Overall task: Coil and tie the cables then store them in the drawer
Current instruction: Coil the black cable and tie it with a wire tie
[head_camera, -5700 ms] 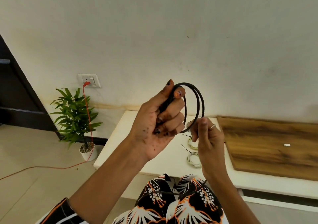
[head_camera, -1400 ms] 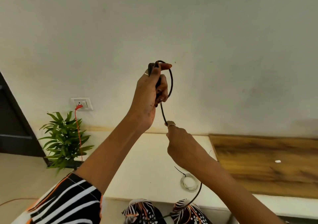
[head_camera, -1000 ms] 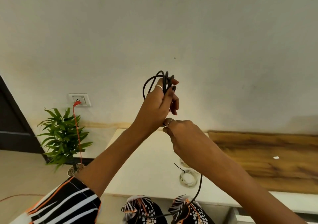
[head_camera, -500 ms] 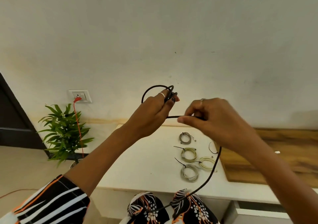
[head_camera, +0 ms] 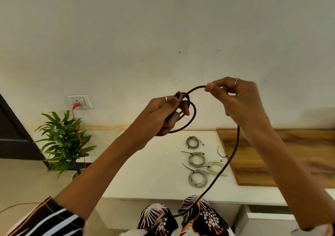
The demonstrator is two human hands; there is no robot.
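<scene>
A black cable (head_camera: 233, 150) is being wound in the air above a white low table (head_camera: 150, 170). My left hand (head_camera: 163, 114) grips its coiled loops (head_camera: 192, 119) in curled fingers. My right hand (head_camera: 239, 103) pinches the free strand just right of the coil; from there the cable arcs over to the loops and also hangs down to my lap. Several pale cables, coiled and tied, lie on the table (head_camera: 197, 158). A loose black tie (head_camera: 220, 151) lies beside them. A white drawer (head_camera: 268, 219) stands open at the lower right.
A wooden board (head_camera: 282, 156) covers the table's right part. A potted plant (head_camera: 63, 143) stands on the floor at the left, below a wall socket (head_camera: 79, 101) with a red cord plugged in. A dark door frame is at the far left.
My right hand has lifted the free strand up and to the right, forming a new arc toward the coil. The coil in my left hand now hangs lower, below the fingers.
</scene>
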